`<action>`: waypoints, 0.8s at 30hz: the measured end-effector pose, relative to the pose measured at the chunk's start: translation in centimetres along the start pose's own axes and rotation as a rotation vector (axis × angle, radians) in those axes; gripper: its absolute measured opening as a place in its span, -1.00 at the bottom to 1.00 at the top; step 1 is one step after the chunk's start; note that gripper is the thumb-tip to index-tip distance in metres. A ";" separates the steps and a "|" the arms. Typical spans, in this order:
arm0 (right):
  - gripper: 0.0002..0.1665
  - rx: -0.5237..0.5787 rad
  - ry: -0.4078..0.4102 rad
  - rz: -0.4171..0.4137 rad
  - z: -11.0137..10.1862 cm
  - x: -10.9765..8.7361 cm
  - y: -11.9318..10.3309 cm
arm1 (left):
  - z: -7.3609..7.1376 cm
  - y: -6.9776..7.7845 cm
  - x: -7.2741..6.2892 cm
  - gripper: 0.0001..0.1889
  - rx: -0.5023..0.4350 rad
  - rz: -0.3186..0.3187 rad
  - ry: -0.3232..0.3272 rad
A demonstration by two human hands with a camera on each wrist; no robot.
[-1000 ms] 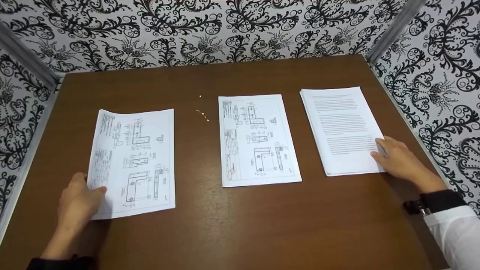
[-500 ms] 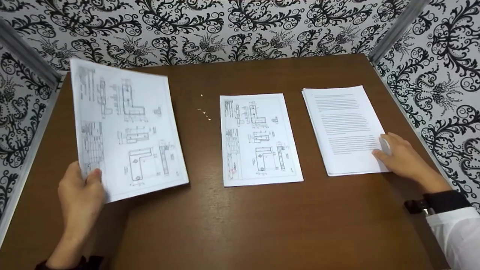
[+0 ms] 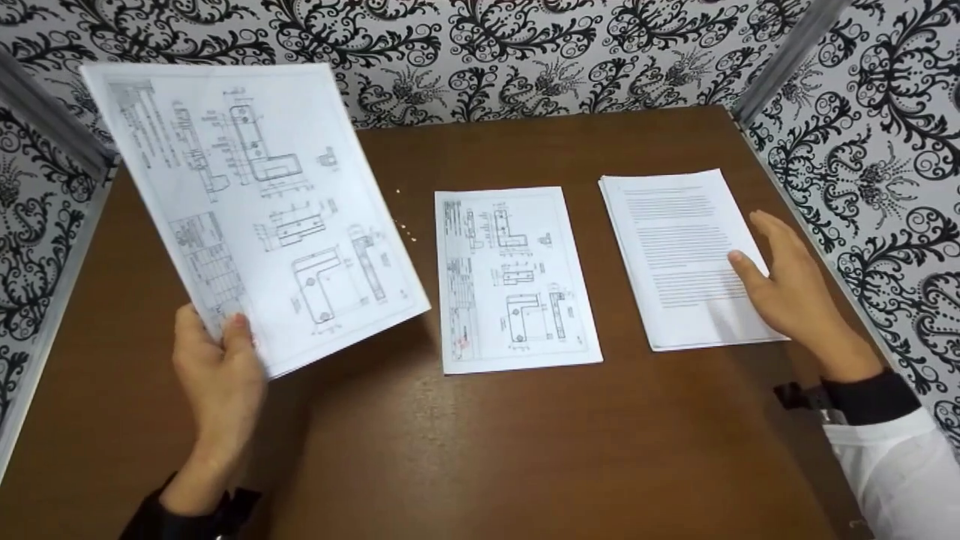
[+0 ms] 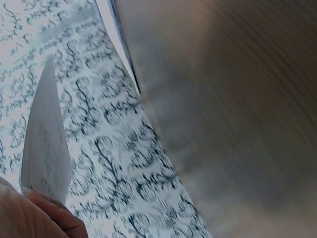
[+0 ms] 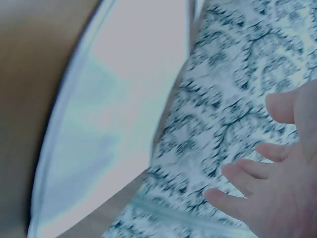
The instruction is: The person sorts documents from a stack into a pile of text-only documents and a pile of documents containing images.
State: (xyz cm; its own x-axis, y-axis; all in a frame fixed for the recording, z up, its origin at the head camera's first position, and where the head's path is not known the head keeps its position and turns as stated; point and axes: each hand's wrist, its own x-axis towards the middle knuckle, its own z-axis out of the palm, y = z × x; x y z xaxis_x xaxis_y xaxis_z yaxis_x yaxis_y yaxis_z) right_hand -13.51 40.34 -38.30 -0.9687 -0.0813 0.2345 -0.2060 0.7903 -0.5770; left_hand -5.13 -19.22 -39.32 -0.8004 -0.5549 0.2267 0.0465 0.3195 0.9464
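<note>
Pinched at its lower left edge, a stack of technical drawing sheets is held up off the table by my left hand, the thumb on its printed face. In the left wrist view the drawing sheets appear nearly edge-on above the fingers. My right hand hovers over the right edge of a stack of text pages, holding nothing. The right wrist view shows its fingers spread apart from the pages. Between the hands lies another technical drawing, flat on the table.
The brown wooden table meets patterned walls at the back and both sides. A few small pale crumbs lie just right of the raised sheets. A dark band and a white sleeve are on the right wrist and arm.
My left hand has lifted the drawing sheets from the table, tilting them and moving them up and right. My right hand has let go of the text pages' edge and risen slightly.
</note>
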 end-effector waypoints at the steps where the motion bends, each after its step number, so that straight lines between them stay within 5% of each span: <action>1: -0.26 0.018 0.015 -0.009 0.2 0.1 -0.7 | 0.5 0.2 -0.3 -0.77 -0.019 0.009 -0.007; 15: -0.43 0.293 0.128 -0.153 5.0 -0.7 -8.1 | 6.7 2.2 -3.3 -0.79 -0.232 0.109 -0.160; 24: -0.40 0.559 -0.097 -0.119 9.1 -2.2 -13.3 | 10.2 2.7 -5.0 -0.77 -0.351 0.113 -0.298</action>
State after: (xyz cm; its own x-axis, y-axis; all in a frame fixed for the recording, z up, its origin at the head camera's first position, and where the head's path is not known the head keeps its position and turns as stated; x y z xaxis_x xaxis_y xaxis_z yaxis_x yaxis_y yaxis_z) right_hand -9.94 24.48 -38.27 -0.9372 -0.2265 0.2653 -0.3306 0.3339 -0.8827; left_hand -7.05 -7.74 -40.24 -0.9130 -0.2708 0.3050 0.3008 0.0579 0.9519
